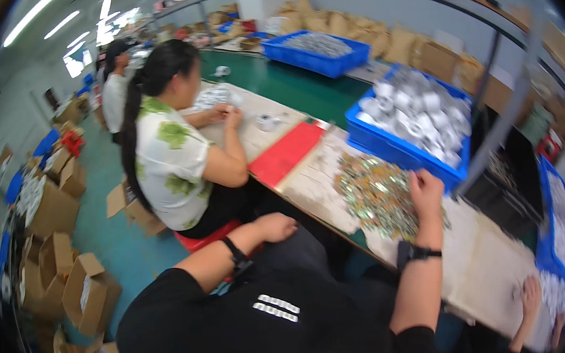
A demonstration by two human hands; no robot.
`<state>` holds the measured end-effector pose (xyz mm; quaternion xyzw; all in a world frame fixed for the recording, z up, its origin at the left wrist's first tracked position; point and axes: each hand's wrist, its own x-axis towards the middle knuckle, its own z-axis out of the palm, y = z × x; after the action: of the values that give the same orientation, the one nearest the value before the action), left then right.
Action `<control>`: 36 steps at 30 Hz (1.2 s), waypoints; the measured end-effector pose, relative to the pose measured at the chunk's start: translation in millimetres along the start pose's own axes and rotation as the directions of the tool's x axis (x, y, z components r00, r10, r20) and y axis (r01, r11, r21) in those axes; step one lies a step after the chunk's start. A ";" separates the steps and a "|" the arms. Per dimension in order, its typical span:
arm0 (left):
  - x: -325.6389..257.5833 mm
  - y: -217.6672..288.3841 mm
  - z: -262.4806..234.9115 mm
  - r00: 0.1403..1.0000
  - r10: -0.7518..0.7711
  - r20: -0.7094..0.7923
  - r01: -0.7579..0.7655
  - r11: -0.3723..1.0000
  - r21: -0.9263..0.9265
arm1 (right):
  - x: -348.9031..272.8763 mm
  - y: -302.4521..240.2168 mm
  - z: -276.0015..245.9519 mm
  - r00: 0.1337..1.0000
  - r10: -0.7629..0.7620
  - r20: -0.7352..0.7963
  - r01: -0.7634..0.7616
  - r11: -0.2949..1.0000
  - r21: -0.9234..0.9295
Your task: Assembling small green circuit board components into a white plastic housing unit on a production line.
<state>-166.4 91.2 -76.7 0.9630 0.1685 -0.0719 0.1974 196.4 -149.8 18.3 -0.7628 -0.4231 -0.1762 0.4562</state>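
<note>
My right hand (425, 192) is raised over the right side of a pile of small shiny metal pieces (373, 192) on the workbench. Its fingers are curled together; what they hold, if anything, is too small to make out. Close to my lap, off the bench edge, my left hand (276, 227) is closed in a loose fist, and nothing shows in it. Just behind the pile stands a blue crate (400, 150) heaped with white round hollow plastic parts (414, 114). A red board (289, 153) lies flat to the left of the pile.
A seated co-worker (173, 145) handles small parts at left. Another person's hand (531, 296) rests at the bench's right end. A metal post (507, 103) rises behind the bench. A second blue crate (316, 52) stands farther back; open cardboard boxes (89, 294) line the floor.
</note>
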 end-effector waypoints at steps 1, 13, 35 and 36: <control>-12.6 -6.2 -1.4 0.997 0.072 -0.029 -0.074 0.997 -0.039 | 4.5 0.4 2.8 0.999 0.000 -0.034 0.000 1.000 -0.002; -73.1 23.9 -20.6 0.967 0.202 0.155 -0.194 0.979 -0.067 | -10.8 27.5 -5.4 0.970 0.218 -0.104 -0.214 0.976 0.052; 53.8 -0.8 64.1 0.979 0.170 -0.115 -0.191 0.961 -0.202 | -299.9 -39.5 -107.6 0.560 0.811 0.169 -0.633 0.551 -0.544; 54.4 1.0 64.6 0.978 0.180 -0.106 -0.200 0.954 -0.224 | -292.4 -40.8 -108.8 0.526 0.810 0.260 -0.618 0.574 -0.538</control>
<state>-120.0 80.3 -146.4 0.9471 0.0907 0.0084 0.3078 6.8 -374.2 -94.1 -0.9590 -0.1196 0.1484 0.2097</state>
